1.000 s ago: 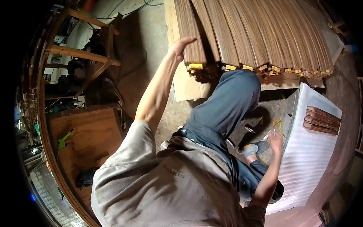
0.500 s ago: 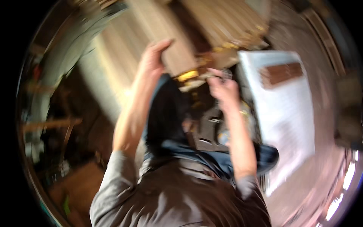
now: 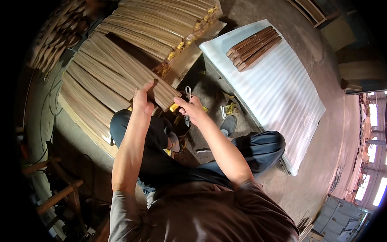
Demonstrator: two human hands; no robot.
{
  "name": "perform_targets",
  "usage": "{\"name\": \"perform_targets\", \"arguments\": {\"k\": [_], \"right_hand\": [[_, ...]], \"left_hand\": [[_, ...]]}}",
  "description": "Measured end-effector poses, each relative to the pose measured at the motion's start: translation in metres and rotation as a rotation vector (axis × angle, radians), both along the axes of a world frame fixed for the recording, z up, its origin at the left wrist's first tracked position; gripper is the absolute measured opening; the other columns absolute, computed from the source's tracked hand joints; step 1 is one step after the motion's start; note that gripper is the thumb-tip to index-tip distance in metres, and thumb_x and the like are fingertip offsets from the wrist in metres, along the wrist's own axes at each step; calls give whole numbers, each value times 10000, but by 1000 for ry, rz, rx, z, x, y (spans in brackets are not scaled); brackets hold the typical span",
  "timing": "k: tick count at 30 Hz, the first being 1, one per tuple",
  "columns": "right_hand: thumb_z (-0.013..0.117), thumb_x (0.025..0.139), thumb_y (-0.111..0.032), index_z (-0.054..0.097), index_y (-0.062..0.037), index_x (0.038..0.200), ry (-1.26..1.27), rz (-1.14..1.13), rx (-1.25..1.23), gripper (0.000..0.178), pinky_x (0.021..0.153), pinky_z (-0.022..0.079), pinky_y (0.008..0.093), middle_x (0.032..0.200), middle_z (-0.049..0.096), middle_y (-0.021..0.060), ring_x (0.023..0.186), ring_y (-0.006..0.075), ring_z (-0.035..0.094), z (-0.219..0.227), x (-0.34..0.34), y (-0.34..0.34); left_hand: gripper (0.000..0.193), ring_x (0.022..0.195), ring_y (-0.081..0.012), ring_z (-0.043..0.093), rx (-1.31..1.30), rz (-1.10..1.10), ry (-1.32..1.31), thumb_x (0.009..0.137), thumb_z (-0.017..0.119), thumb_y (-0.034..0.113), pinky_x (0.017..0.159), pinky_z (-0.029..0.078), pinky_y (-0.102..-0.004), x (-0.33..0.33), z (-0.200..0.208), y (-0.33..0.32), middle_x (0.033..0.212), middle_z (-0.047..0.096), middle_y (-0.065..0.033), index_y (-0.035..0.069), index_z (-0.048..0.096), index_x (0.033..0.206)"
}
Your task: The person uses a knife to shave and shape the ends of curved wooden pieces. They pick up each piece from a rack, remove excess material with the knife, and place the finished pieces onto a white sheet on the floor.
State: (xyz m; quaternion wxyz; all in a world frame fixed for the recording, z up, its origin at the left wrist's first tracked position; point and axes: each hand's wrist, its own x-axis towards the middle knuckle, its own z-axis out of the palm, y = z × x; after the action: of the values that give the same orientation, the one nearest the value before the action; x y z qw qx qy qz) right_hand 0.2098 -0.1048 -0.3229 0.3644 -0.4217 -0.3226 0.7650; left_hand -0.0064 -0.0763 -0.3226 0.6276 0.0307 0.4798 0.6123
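A long brown wood-grained plank slants toward me across a stack of similar planks. My left hand is at the left edge of its near end, thumb on top and the fingers partly hidden beneath. At the plank's near right corner, my right hand is closed, its thumb tip at the corner. A slim grey-and-black hand tool with a rounded metal top sticks up from my right hand; its exact kind is unclear. Just under the corner shows a small yellow piece.
Another plank stack with yellow pieces along its ends lies beyond. At right, a low platform covered with a white foam sheet carries several dark brown wood strips. My knees flank the work; cables run along the floor at left.
The view has swung and sharpened, with the foam-covered platform now higher in it. My right hand, with the tool, has come to the plank's near corner; my left stays by its left edge.
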Motion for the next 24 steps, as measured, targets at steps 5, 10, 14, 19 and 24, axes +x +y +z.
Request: {"name": "perform_targets", "arguments": {"k": [5,10,14,19,24], "right_hand": [[795,887,-241,659,-69,896,-59,25,-6,219,476,368,202,712,567,-44,559,53,494,3,2,6],[799,867,-170,672,-60,937,-122,-18,1,182,468,392,208,740,633,-8,540,61,541,-6,12,19],[809,855,-193,662,-71,918,-180,-99,-31,201,463,366,206,757,639,-1,547,66,543,-24,25,32],[804,856,-170,648,-67,888,-135,-195,-116,189,426,307,207,727,600,-6,522,57,497,-41,32,39],[823,852,-218,651,-59,920,-59,-202,-159,244,404,284,198,768,620,8,534,46,479,-55,37,34]], "left_hand": [[292,1062,-221,638,-75,-24,-27,926,683,146,858,557,-370,7,7,-4,1180,648,-114,23,597,1177],[209,1015,-216,622,-194,-136,-41,948,646,155,936,495,-392,4,4,0,1053,673,-76,31,647,1115],[331,1040,-246,598,-225,-363,174,912,661,130,949,485,-395,-15,-1,-4,1139,616,-92,20,592,1216],[559,1079,-358,623,249,-539,1496,758,717,19,923,508,-434,-25,33,5,1145,659,-154,-10,562,1294],[724,1302,-403,463,399,-748,2254,727,609,-110,1067,419,-463,-62,38,42,1494,412,-182,74,492,1418]]}}
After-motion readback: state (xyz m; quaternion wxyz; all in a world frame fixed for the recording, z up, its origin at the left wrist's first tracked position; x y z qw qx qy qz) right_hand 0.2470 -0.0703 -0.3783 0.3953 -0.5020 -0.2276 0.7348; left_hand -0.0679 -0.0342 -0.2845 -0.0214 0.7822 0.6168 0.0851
